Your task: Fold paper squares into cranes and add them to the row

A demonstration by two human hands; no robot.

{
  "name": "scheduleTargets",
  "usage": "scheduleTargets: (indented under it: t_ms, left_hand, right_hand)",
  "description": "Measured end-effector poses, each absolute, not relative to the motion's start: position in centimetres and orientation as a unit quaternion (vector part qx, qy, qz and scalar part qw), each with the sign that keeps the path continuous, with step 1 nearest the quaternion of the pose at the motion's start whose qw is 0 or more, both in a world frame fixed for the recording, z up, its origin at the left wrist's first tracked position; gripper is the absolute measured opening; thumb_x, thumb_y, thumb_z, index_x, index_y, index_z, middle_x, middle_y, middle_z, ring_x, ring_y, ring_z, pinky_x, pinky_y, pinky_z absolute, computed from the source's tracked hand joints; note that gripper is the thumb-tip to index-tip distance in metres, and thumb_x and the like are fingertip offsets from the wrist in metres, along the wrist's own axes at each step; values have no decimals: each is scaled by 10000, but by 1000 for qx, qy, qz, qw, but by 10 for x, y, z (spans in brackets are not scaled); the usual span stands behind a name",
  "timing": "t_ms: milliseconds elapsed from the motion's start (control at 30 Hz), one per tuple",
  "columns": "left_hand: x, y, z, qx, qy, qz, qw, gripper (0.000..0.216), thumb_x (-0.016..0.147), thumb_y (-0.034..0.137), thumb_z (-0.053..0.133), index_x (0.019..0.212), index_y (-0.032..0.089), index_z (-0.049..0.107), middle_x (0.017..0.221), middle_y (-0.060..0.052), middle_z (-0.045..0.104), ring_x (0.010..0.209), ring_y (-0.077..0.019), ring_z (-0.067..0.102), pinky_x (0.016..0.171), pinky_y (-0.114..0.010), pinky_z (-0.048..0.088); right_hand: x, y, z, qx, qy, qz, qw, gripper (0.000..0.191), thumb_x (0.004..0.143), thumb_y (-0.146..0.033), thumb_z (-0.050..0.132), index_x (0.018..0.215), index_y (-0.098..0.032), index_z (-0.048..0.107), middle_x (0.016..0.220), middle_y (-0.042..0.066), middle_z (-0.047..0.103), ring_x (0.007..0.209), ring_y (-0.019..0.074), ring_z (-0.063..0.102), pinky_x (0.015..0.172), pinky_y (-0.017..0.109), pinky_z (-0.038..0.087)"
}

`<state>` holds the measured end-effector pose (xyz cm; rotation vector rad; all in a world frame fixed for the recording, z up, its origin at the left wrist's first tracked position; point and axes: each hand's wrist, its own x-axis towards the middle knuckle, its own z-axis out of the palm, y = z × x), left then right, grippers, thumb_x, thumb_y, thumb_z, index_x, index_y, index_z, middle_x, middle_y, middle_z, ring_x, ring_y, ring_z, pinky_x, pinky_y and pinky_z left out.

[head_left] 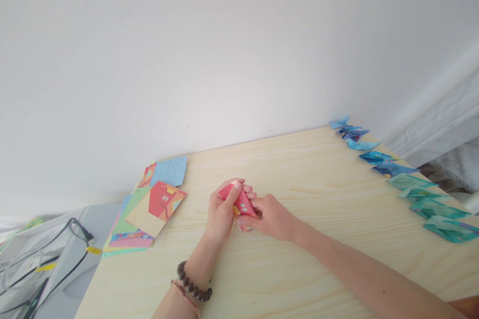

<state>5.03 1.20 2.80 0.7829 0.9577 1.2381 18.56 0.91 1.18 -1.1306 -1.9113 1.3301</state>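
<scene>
A folded sheet of red origami paper [245,205], printed with pale windows and a yellow patch, is held between my two hands above the middle of the table. My left hand [225,204] grips its left side, thumb lying across the top face and fingers behind. The thumb and fingers of my right hand [267,217] pinch the lower right edge. Part of the paper is hidden by my fingers. A small pale corner sticks out below.
Several printed paper sheets [142,214] lie stacked at the table's left. Folded blue and green paper shapes [389,168] line the right edge of the wooden table [299,169]. Black cables [75,229] and a white tray [22,229] sit beyond the left edge; a wall [232,50] stands behind.
</scene>
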Motion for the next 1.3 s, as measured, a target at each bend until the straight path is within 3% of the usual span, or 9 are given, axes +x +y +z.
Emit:
scheduleTargets:
  t_ms: [133,333,500,733,867,1000,1233,1300]
  left_hand:
    - [49,15,28,346,434,537,635,352,714,378,679,951,139,575,793,-55,667,707,-182,662,615,-289,541]
    - [42,20,26,349,460,549,604,369,713,383,677,971,132,590,855,-71,667,742,-179,660,595,-253,534]
    - [40,22,23,298,426,570,636,270,735,325,668,917,135,605,870,-55,664,760,-152,649,625,-233,523]
    - [28,30,19,308,426,561,640,280,710,314,688,902,111,672,944,-88,679,819,-177,643,754,-273,497]
    - [16,37,16,364,461,519,621,296,713,327,689,914,109,690,888,-79,693,804,-151,619,734,-233,477]
    - [12,38,14,394,472,503,608,304,714,343,689,931,130,677,859,-67,697,787,-156,625,736,-252,481]
    - [18,32,13,485,487,463,559,253,710,307,698,901,147,652,847,-49,686,702,-125,620,660,-217,479]
    - [20,30,14,501,482,462,550,327,705,289,704,995,159,627,838,-45,688,690,-121,621,652,-215,485]
  right_hand:
    - [186,9,11,-414,-701,507,282,309,741,-381,605,583,-166,448,551,-53,484,493,69,458,472,188,344]
    - [186,6,14,-366,-628,623,289,250,809,-411,523,769,-165,533,784,21,647,734,151,646,619,219,500]
    - [188,7,13,-405,-650,581,274,308,845,-436,464,700,-167,501,705,15,655,566,128,646,509,186,448]
    - [202,21,12,-450,-695,479,291,291,827,-364,499,640,-146,545,558,-33,571,501,88,579,449,155,337]
    - [207,26,9,-490,-684,432,326,249,803,-356,526,711,-141,611,583,-33,556,459,58,441,423,175,269]
    - [209,32,7,-499,-643,444,376,240,795,-377,537,857,-159,618,680,-11,603,533,78,464,486,183,325]
    - [209,28,11,-459,-720,423,304,178,766,-339,555,740,-168,596,585,-40,506,494,64,381,470,189,276]
    - [206,23,12,-441,-753,394,288,200,766,-319,547,636,-167,531,537,-53,442,488,59,360,474,190,259]
